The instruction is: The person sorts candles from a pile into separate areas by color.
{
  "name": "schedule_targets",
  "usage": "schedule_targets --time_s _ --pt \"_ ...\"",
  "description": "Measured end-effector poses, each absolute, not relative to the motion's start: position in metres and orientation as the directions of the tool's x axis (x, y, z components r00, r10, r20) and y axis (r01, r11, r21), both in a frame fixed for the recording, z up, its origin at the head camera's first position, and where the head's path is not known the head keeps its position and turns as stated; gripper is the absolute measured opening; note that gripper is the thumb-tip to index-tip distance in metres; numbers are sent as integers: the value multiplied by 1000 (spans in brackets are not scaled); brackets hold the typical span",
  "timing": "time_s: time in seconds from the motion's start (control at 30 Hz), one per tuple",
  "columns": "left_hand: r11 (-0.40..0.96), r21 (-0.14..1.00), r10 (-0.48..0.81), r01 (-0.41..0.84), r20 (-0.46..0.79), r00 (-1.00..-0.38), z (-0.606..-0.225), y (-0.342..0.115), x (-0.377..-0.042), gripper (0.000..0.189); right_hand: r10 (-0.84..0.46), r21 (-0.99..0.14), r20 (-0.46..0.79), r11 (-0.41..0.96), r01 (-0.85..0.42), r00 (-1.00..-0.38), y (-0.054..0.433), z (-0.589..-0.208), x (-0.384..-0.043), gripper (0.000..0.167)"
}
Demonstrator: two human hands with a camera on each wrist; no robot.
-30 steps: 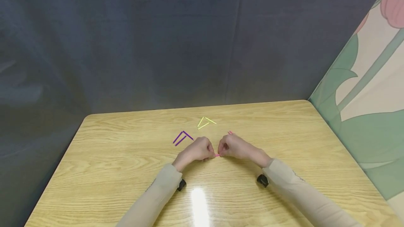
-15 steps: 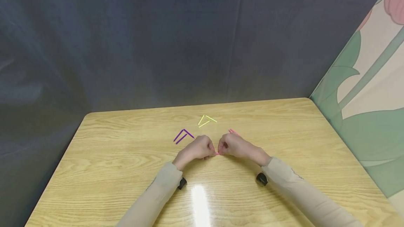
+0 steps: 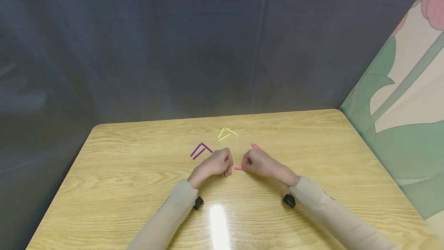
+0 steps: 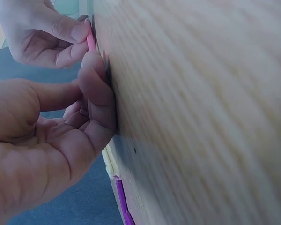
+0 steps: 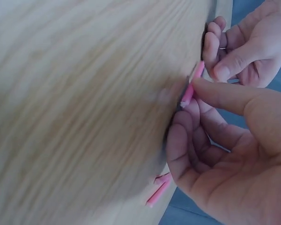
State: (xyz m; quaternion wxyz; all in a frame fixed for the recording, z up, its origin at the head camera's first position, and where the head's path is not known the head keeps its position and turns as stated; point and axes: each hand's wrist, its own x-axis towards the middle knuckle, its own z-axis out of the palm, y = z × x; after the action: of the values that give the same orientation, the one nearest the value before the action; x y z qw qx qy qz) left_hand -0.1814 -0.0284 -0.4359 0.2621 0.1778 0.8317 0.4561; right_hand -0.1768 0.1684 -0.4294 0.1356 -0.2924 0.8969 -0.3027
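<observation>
My right hand [image 3: 260, 162] pinches a short pink stick [image 5: 189, 94] between thumb and fingertips, low over the wooden table [image 3: 138, 188]. One end of the stick points left toward my left hand [image 3: 219, 162]. The left hand's fingers are curled with the thumb against them, nothing showing in their grip, and their knuckles lie close to the tabletop. In the left wrist view the pink stick [image 4: 90, 43] shows just past the left fingertips. Beyond the right hand lie more pink sticks [image 3: 259, 148], partly hidden by it.
Three purple sticks [image 3: 199, 154] form an angled figure left of my left hand. Farther back, three yellow sticks [image 3: 224, 137] make a similar figure. A dark curtain [image 3: 173, 49] stands behind the table, and a flower-patterned wall [image 3: 409, 126] is on the right.
The left hand has drawn slightly left, off the pink stick's end, opening a gap between the hands. The right hand keeps its pinch and has shifted slightly right.
</observation>
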Motion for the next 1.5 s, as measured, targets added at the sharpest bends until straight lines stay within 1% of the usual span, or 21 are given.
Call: schedule_targets --time_s 0.17,0.3,0.47,0.67,0.93,1.07,1.33,1.5 --pt "515 855 533 56 -268 -802 -434 -30 -179 12 -554 -630 -74 671 -392 -829 171 -428 -179 16" --pt "520 852 536 62 -269 -800 -436 -30 -179 12 -499 -677 -149 681 -279 -854 177 -426 -185 16" --pt "532 846 535 49 -291 -793 -434 -30 -180 12 -474 -733 -228 658 -170 -851 185 -422 -191 12" --pt "540 841 535 41 -305 -788 -434 -30 -180 14 -476 -802 -249 590 -96 -844 194 -420 -195 9" --pt "527 850 520 13 -311 -796 -436 -28 -181 28 -400 -789 -305 614 -6 -864 203 -416 -200 11" --pt "524 852 516 2 -316 -796 -436 -28 -181 29 -379 -795 -330 606 38 -864 208 -413 -203 13" --pt "509 861 525 -17 -326 -786 -435 -30 -181 31 -378 -820 -386 558 125 -842 222 -412 -213 21" --pt "496 868 539 -19 -325 -777 -435 -32 -182 33 -357 -802 -386 585 118 -851 232 -412 -220 21"
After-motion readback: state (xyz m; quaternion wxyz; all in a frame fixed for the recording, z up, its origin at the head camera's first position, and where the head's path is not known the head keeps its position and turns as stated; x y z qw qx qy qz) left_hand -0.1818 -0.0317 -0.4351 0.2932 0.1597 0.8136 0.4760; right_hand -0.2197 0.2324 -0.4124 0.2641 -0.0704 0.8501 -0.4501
